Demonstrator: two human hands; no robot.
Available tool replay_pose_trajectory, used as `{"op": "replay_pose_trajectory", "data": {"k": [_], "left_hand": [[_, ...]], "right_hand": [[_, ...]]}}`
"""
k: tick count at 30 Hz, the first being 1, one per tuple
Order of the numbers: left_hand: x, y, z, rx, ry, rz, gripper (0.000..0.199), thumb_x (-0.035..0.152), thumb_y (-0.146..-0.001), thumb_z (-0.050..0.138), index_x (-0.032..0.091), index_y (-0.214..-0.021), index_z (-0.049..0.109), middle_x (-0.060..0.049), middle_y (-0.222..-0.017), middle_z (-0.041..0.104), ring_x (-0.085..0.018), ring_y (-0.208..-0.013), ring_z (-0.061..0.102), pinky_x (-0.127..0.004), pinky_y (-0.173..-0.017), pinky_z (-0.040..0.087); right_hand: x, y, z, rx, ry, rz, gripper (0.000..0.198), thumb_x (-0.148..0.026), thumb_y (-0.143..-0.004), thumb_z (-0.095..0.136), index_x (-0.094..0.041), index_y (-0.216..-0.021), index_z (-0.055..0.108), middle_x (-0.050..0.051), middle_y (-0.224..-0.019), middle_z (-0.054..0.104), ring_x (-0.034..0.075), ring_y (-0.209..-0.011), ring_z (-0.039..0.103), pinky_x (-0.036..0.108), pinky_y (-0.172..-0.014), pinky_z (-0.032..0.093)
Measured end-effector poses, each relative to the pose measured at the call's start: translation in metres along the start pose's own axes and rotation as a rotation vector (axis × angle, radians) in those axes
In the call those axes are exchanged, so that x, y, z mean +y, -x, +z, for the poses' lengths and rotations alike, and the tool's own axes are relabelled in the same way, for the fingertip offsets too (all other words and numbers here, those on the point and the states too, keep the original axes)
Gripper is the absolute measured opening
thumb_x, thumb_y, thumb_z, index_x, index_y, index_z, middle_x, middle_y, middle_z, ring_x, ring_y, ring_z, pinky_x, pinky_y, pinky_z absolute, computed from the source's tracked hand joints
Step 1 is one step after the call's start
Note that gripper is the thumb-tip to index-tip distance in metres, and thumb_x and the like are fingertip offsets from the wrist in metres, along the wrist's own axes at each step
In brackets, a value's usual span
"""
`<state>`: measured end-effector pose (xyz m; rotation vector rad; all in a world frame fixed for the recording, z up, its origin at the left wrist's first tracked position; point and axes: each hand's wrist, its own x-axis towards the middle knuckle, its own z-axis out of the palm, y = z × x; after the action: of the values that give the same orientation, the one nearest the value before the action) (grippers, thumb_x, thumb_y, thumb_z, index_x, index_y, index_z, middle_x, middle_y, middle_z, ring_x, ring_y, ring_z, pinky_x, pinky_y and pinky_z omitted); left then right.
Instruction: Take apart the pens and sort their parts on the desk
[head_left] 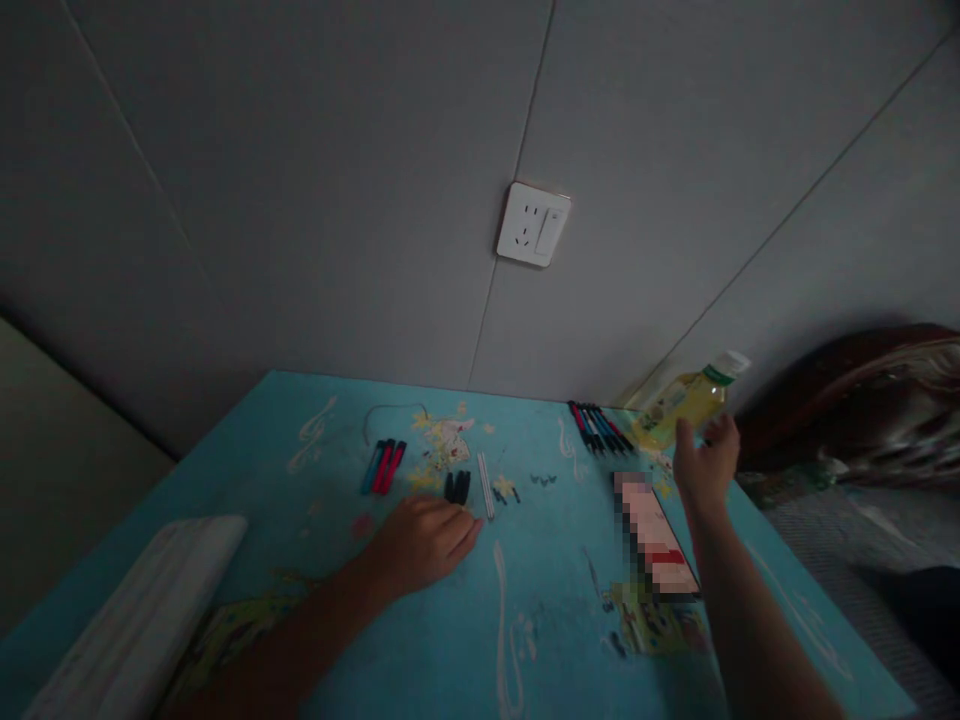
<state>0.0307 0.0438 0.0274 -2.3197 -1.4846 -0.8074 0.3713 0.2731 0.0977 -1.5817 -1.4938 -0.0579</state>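
Note:
My left hand (429, 545) rests on the blue table with its fingers curled together; whatever is beneath them is hidden. Just beyond it lie short black pen parts (457, 488), thin white refills (486, 486) and small dark pieces (506, 496). Red and teal pen barrels (384, 467) lie to its left. At the right, my right hand (705, 465) has its thumb and fingers apart beside a bottle of yellow liquid (679, 405) with a white cap. The thumb overlaps the bottle's near side; whether it touches cannot be told.
A row of pens (598, 430) lies by the wall, left of the bottle. A phone (660, 540) lies near my right forearm. Tiny dark springs or clips (544, 480) sit mid-table. A pale padded object (142, 610) occupies the left side. A socket (533, 225) is on the wall.

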Motion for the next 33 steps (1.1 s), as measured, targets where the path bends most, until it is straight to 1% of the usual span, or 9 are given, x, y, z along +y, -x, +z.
{"op": "replay_pose_trajectory", "data": {"k": [2,3,6,9,12,16,22,26,33], "left_hand": [[-0.002,0.006,0.000,-0.021,-0.010,-0.016,0.027,0.021,-0.095,0.047,0.017,-0.072,0.061,0.000,-0.061,0.059,-0.012,-0.056,0.057,-0.024,-0.058,0.045],[-0.003,0.008,-0.001,-0.024,-0.019,-0.036,0.027,0.022,-0.095,0.047,0.017,-0.072,0.061,0.000,-0.061,0.059,-0.012,-0.057,0.058,-0.024,-0.058,0.045],[-0.006,0.010,-0.005,-0.046,-0.051,-0.098,0.028,0.024,-0.096,0.047,0.018,-0.073,0.062,0.000,-0.062,0.059,-0.013,-0.059,0.059,-0.025,-0.057,0.044],[-0.005,0.009,-0.009,-0.074,-0.070,-0.119,0.026,0.023,-0.095,0.047,0.018,-0.074,0.062,0.000,-0.064,0.058,-0.014,-0.059,0.058,-0.026,-0.056,0.042],[-0.001,0.008,-0.011,-0.063,-0.075,-0.134,0.023,0.022,-0.094,0.047,0.018,-0.077,0.062,-0.001,-0.066,0.057,-0.013,-0.060,0.057,-0.026,-0.056,0.041],[-0.001,0.008,-0.014,-0.071,-0.090,-0.160,0.025,0.022,-0.096,0.046,0.018,-0.076,0.062,-0.001,-0.065,0.055,-0.013,-0.062,0.055,-0.025,-0.057,0.040],[-0.011,0.013,-0.009,-0.120,-0.133,-0.158,0.027,0.026,-0.096,0.045,0.019,-0.076,0.062,-0.001,-0.066,0.056,-0.014,-0.062,0.054,-0.027,-0.056,0.038],[-0.012,0.015,-0.007,-0.172,-0.149,-0.162,0.025,0.027,-0.096,0.045,0.019,-0.079,0.063,-0.001,-0.067,0.057,-0.015,-0.063,0.056,-0.028,-0.057,0.038],[-0.006,0.016,-0.007,-0.161,-0.114,-0.125,0.021,0.024,-0.095,0.047,0.020,-0.080,0.060,0.000,-0.068,0.059,-0.016,-0.065,0.058,-0.030,-0.060,0.041]], "right_hand": [[-0.024,0.050,0.003,-0.039,-0.065,-0.032,0.055,-0.049,-0.092,0.041,-0.007,-0.124,0.056,0.020,-0.113,0.065,0.028,-0.100,0.063,0.036,-0.079,0.050],[-0.037,0.075,0.005,-0.118,-0.164,-0.053,0.049,-0.049,-0.092,0.043,-0.009,-0.113,0.064,0.017,-0.102,0.069,0.026,-0.090,0.065,0.035,-0.076,0.050],[-0.076,0.137,0.012,-0.293,-0.362,-0.131,0.042,-0.045,-0.093,0.047,-0.012,-0.108,0.068,0.012,-0.093,0.071,0.021,-0.078,0.064,0.034,-0.073,0.050],[-0.096,0.168,0.014,-0.448,-0.410,-0.291,0.033,-0.039,-0.094,0.051,-0.015,-0.109,0.068,0.009,-0.094,0.070,0.020,-0.081,0.061,0.034,-0.076,0.048],[-0.090,0.172,0.013,-0.606,-0.386,-0.374,0.029,-0.036,-0.095,0.051,-0.015,-0.099,0.071,0.008,-0.089,0.069,0.019,-0.078,0.060,0.033,-0.075,0.047],[-0.067,0.161,0.013,-0.689,-0.304,-0.279,0.034,-0.038,-0.097,0.048,-0.014,-0.089,0.070,0.006,-0.077,0.067,0.018,-0.066,0.059,0.030,-0.063,0.044],[-0.060,0.148,0.013,-0.546,-0.365,-0.317,0.029,-0.036,-0.095,0.052,-0.016,-0.109,0.067,0.008,-0.099,0.068,0.019,-0.079,0.061,0.030,-0.071,0.047],[-0.059,0.144,0.012,-0.526,-0.322,-0.303,0.029,-0.039,-0.093,0.054,-0.018,-0.105,0.069,0.007,-0.095,0.070,0.018,-0.075,0.061,0.029,-0.069,0.047],[-0.030,0.122,0.021,-0.376,0.026,-0.291,0.036,-0.039,-0.095,0.046,-0.015,-0.102,0.071,0.009,-0.090,0.071,0.020,-0.073,0.062,0.030,-0.070,0.044]]}}
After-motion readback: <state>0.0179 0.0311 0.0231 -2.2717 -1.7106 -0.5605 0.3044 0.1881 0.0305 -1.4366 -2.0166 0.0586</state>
